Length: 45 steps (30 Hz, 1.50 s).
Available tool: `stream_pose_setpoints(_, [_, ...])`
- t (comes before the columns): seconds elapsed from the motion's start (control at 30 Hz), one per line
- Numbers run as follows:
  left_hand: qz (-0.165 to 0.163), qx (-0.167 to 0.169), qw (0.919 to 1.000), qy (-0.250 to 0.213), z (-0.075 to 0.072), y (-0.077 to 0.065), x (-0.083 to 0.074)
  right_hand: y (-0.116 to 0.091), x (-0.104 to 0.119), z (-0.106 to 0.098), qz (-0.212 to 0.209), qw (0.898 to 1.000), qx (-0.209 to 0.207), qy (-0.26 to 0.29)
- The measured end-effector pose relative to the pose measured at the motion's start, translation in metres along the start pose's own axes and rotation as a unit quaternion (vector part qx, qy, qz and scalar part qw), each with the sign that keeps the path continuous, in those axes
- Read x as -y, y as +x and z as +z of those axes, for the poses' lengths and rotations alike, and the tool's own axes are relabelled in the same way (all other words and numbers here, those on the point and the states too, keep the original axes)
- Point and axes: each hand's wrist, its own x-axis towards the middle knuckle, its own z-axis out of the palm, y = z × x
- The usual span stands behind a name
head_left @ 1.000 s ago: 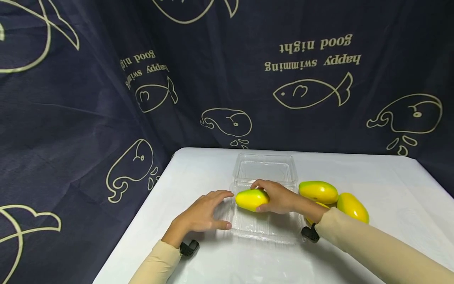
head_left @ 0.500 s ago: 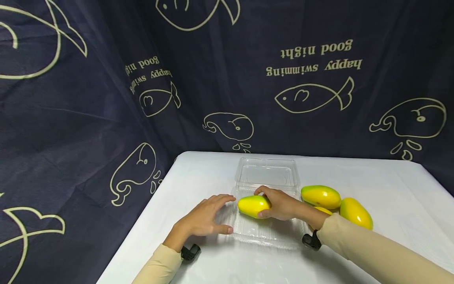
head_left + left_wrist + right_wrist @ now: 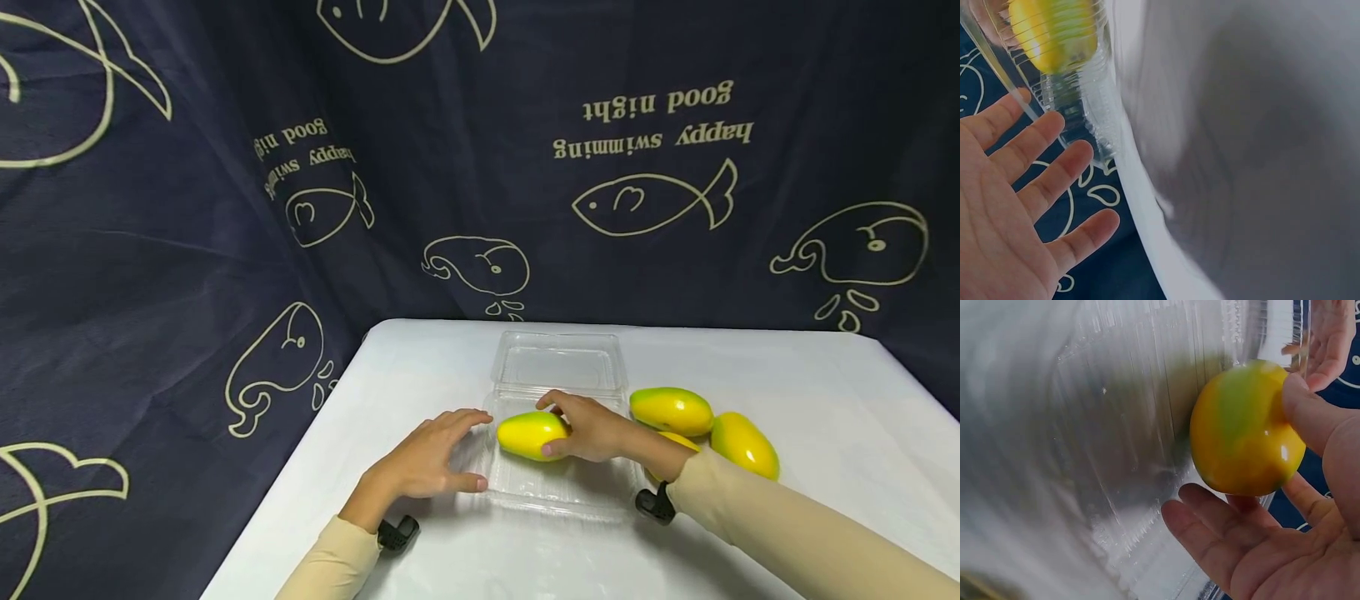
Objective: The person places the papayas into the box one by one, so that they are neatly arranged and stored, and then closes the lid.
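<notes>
My right hand (image 3: pixel 596 429) grips a yellow-green mango (image 3: pixel 531 436) from its right end, thumb in front and fingers behind. The mango lies lengthwise at the left side of a clear plastic clamshell box (image 3: pixel 555 505), within its base. In the right wrist view, the thumb presses on the mango (image 3: pixel 1244 434) while two fingers stretch out below it. My left hand (image 3: pixel 420 462) stands beside the box's left wall, fingers spread and holding nothing. The left wrist view has the left hand's fingertips (image 3: pixel 1079 153) right at the clear wall, with the mango (image 3: pixel 1054 31) showing through it.
The box's lid (image 3: pixel 558 367) lies folded back on the far side. Right of the box are more mangoes: one at the back (image 3: pixel 671 410), one to the right (image 3: pixel 745 446), and one partly hidden under my right wrist (image 3: pixel 678 442). A white cloth covers the table (image 3: pixel 435 367); dark printed curtains stand behind and left.
My right hand and the mango have come slightly lower in the box since a second ago, and have hardly moved over the last half second. The left hand stays in place.
</notes>
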Motion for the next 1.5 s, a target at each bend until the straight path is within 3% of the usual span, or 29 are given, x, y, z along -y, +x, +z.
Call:
stream_pose_setpoints(0.23, [0.003, -0.004, 1.0, -0.006, 0.004, -0.001, 0.003, -0.002, -0.001, 0.0, 0.006, 1.0, 0.005, 0.005])
stream_pose_setpoints(0.5, [0.002, -0.004, 1.0, -0.007, 0.009, -0.002, 0.006, -0.008, 0.0, -0.009, 0.036, 0.998, 0.005, 0.06])
stream_pose_setpoints(0.73, [-0.001, -0.009, 0.9999, -0.012, 0.011, -0.004, 0.007, -0.016, -0.002, -0.023, 0.031, 0.995, -0.014, 0.093])
stream_pose_setpoints(1.17, [0.015, -0.009, 0.9998, 0.01, 0.012, -0.003, 0.007, -0.047, -0.016, -0.058, 0.038, 0.99, -0.084, 0.11])
stream_pose_setpoints(1.5, [0.011, -0.015, 0.9998, 0.005, 0.004, -0.001, 0.005, -0.077, -0.024, -0.071, 0.055, 0.975, -0.21, 0.037])
